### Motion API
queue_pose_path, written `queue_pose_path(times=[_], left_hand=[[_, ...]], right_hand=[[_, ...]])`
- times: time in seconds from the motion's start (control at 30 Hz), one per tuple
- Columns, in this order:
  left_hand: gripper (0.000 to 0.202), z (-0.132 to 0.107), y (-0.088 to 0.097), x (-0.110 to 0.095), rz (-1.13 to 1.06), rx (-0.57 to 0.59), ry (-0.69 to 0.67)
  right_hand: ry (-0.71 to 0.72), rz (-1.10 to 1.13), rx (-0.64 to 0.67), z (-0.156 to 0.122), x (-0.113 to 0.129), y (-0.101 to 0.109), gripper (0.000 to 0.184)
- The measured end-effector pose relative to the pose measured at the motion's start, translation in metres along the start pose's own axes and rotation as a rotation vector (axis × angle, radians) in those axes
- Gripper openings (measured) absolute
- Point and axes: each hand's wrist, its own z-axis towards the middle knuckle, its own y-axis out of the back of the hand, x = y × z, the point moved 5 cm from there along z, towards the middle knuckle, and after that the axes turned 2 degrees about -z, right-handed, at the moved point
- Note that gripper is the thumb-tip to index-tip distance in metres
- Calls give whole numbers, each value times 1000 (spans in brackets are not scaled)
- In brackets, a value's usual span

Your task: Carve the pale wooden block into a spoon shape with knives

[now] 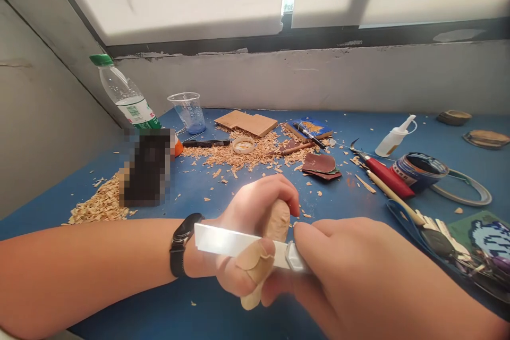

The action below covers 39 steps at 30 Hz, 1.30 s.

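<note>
A pale carved piece of wood point(278, 221) stands roughly upright in my left hand point(255, 202), whose fingers wrap round it. The wrist of that arm wears a black watch. In my right hand point(334, 265) is a knife point(227, 241), its broad shiny blade pointing left across the lower part of the wood. The blade appears to touch the wood beside my left thumb, which has a tan covering point(255, 263) on it. The right fingers hide most of the knife's handle.
Wood shavings point(223, 156) litter the blue table point(191, 183). A plastic bottle point(131, 95), a clear cup point(189, 111) and a pixelated dark object point(145, 170) stand left. Sandpaper point(321, 164) lies ahead; a red-handled tool point(386, 175), a paint jar point(422, 170) and a glue bottle point(394, 141) are right.
</note>
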Motion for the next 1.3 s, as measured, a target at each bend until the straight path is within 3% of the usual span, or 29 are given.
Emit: queue_pose_path(times=[0.13, 0.33, 0.47, 0.53, 0.67, 0.87, 1.13, 1.3], left_hand=[[39, -1, 0, 3, 35, 15, -70], [38, -5, 1, 12, -117, -108, 44], [31, -5, 3, 12, -30, -60, 92], [33, -5, 4, 13, -17, -60, 126], [50, -3, 3, 13, -118, -101, 149], [46, -2, 1, 6, -74, -77, 72], [42, -1, 2, 0, -36, -53, 38], [41, -6, 2, 9, -77, -156, 67]], right_hand=[[41, -21, -92, 1, 0, -4, 24], [30, -93, -324, -1, -2, -1, 46], [-12, -175, -425, -2, -3, 5, 62], [-20, -148, -371, -2, -4, 4, 56], [-17, -27, -134, -5, -2, -2, 30], [-28, 55, 5, -1, 6, -2, 24], [12, 87, -115, 3, -3, -11, 24], [-32, 47, -265, -2, -9, -18, 36]])
